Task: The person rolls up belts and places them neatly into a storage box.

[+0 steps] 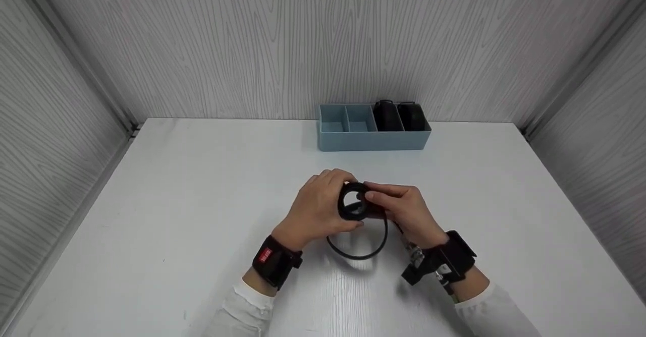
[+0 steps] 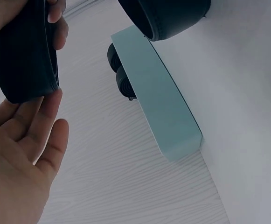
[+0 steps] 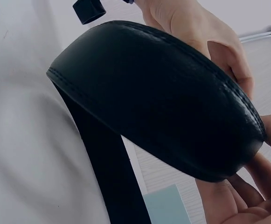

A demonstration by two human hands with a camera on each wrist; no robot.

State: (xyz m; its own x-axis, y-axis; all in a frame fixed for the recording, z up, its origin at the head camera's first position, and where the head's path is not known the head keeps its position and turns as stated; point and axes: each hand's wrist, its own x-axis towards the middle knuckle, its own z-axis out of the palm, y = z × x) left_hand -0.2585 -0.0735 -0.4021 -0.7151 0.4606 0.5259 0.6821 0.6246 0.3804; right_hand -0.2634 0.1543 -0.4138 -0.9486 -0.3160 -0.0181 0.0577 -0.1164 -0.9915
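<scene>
A black leather belt point(image 1: 357, 258) is partly wound into a coil, with its loose length hanging as a wide loop below, close above the white table. My left hand point(image 1: 318, 203) holds the coil from the left, thumb below and fingers over the top. From the right, my right hand point(image 1: 406, 211) pinches the coil's edge between thumb and fingers. The right wrist view shows the belt's smooth, stitched outer face point(image 3: 154, 102) large in front. In the left wrist view, fingertips touch the wound belt point(image 2: 23, 56).
A blue-grey divided box point(image 1: 373, 142) stands against the back wall. Its two right compartments hold black rolled belts point(image 1: 387, 117), each standing on edge; the two left compartments show bare floors. Wood-grain panels enclose the white table point(image 1: 202, 201) at the back and sides.
</scene>
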